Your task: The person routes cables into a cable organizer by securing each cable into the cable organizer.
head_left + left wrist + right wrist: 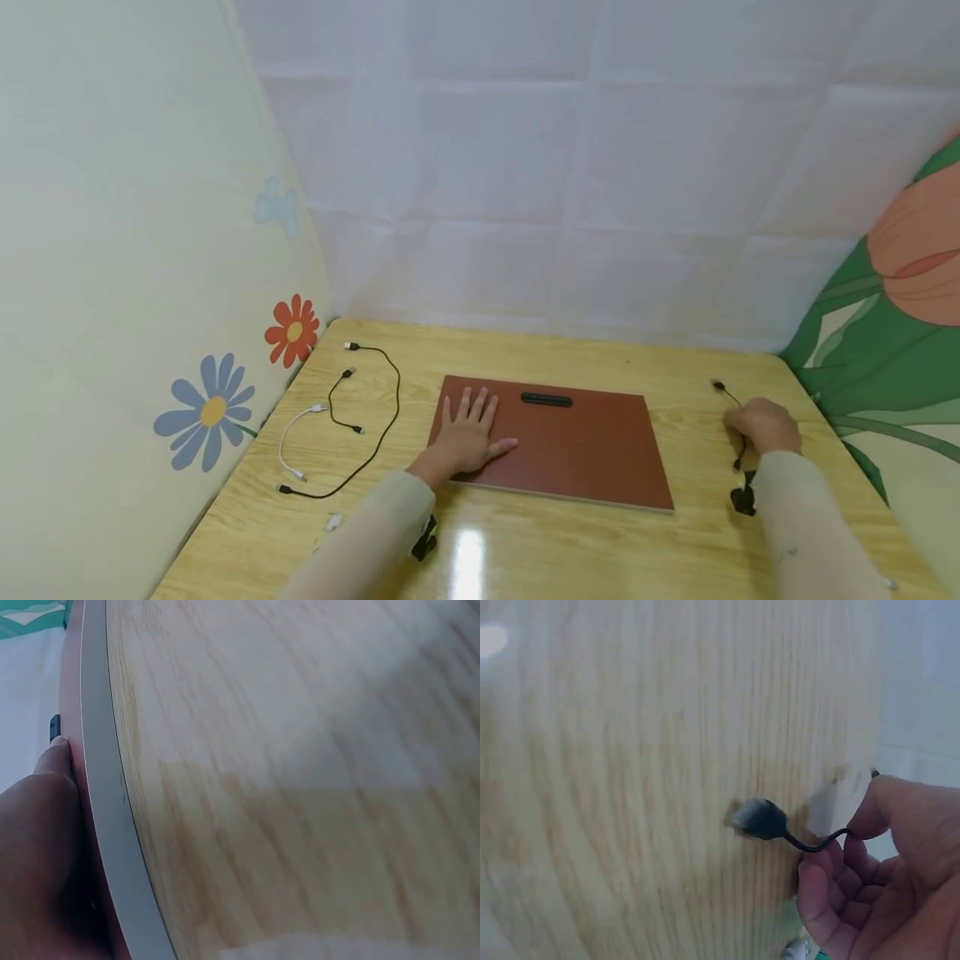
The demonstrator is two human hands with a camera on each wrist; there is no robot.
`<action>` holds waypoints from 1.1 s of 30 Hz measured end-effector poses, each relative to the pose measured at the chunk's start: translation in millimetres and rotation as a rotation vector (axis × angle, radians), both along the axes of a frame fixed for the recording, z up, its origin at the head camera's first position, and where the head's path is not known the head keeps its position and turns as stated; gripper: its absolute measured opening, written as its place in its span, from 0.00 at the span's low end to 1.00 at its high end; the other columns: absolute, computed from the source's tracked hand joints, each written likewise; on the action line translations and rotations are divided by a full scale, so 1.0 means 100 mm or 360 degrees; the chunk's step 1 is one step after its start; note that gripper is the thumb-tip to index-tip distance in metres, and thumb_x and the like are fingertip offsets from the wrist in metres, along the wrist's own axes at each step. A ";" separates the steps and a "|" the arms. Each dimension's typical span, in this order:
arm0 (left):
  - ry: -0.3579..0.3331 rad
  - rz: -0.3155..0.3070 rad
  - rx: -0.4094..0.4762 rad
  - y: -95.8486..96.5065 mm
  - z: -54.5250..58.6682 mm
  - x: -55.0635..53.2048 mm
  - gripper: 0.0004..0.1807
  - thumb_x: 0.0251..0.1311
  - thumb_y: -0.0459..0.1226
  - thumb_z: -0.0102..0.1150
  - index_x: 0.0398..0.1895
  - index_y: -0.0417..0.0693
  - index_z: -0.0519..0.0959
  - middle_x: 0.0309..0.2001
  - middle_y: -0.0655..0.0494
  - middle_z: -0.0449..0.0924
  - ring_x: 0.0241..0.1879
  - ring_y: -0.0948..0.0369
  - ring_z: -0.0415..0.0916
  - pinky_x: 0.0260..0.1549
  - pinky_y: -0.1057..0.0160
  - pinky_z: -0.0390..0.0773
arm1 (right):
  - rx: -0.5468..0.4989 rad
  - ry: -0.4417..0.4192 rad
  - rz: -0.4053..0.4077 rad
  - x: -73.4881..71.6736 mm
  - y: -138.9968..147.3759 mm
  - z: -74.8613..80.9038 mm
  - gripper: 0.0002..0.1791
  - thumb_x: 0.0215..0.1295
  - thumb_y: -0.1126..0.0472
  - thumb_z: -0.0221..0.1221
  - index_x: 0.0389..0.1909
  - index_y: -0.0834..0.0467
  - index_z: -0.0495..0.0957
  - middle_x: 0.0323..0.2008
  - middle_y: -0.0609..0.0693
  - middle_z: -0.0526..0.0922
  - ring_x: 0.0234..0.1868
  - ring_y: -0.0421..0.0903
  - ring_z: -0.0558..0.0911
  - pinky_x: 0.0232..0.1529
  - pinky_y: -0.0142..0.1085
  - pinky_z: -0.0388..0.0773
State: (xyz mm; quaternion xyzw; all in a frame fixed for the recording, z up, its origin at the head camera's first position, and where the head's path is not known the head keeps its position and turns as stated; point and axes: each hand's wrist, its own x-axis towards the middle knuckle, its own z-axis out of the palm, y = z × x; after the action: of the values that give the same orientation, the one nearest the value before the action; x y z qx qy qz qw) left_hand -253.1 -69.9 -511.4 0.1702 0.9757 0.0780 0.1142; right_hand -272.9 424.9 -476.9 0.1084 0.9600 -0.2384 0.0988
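A pale, creased cloth backdrop [480, 167] rises behind my work, with a panel of painted flowers [213, 410] on my left and a panel with a large coral bloom [918, 250] on my right. Below it spreads the wood-grain table [675, 367]. A reddish-brown rectangular board [585, 450] lies flat near its middle, its near edge pale.

My left hand [468, 437] rests on the left part of that board, palm down, fingers straight and spread, thumb pointing right. My right hand [767, 423] is well apart from the board, over the right side of the table, thumb and fingers curled to pinch a short black cable [810, 848]. One dark connector [762, 820] sticks out on the near side of my grip; the other end points away from me.

On the left of the table, a long black cable [399, 385] bows rightward around a white cable [281, 447] and another short black cable [330, 404]. A slim black bar [547, 400] sits on the board near its far edge. Close to my left sleeve lies a small white piece [333, 522], too small to identify.
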 end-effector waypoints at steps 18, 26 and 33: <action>0.0024 -0.0015 -0.0081 0.03 0.01 0.00 0.49 0.68 0.72 0.29 0.83 0.55 0.42 0.83 0.51 0.35 0.81 0.45 0.30 0.73 0.33 0.35 | -0.0794 0.0211 -0.0261 0.03 -0.19 0.37 0.24 0.76 0.48 0.47 0.42 0.68 0.74 0.23 0.47 0.83 0.25 0.41 0.85 0.34 0.40 0.86; 0.0050 -0.0026 -0.0091 0.01 -0.03 0.01 0.50 0.68 0.73 0.28 0.83 0.55 0.42 0.83 0.51 0.36 0.80 0.45 0.30 0.73 0.33 0.36 | -0.1007 0.0341 -0.0288 0.06 -0.59 0.43 0.14 0.74 0.56 0.49 0.37 0.63 0.75 0.25 0.47 0.83 0.24 0.39 0.84 0.33 0.39 0.86; 0.0041 -0.0026 -0.0100 0.02 -0.01 -0.01 0.50 0.68 0.73 0.28 0.83 0.55 0.42 0.83 0.51 0.35 0.80 0.45 0.30 0.73 0.33 0.36 | -0.1084 0.0384 -0.0226 0.05 -0.85 0.50 0.12 0.72 0.58 0.49 0.35 0.63 0.74 0.24 0.47 0.82 0.24 0.40 0.84 0.31 0.38 0.86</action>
State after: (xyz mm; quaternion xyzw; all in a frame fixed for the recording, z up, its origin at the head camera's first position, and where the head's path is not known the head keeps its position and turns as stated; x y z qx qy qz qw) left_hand -254.6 -68.3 -512.2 0.1754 0.9776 0.0442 0.1076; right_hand -268.1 340.4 -426.7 0.1067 0.8204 -0.5617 -0.0016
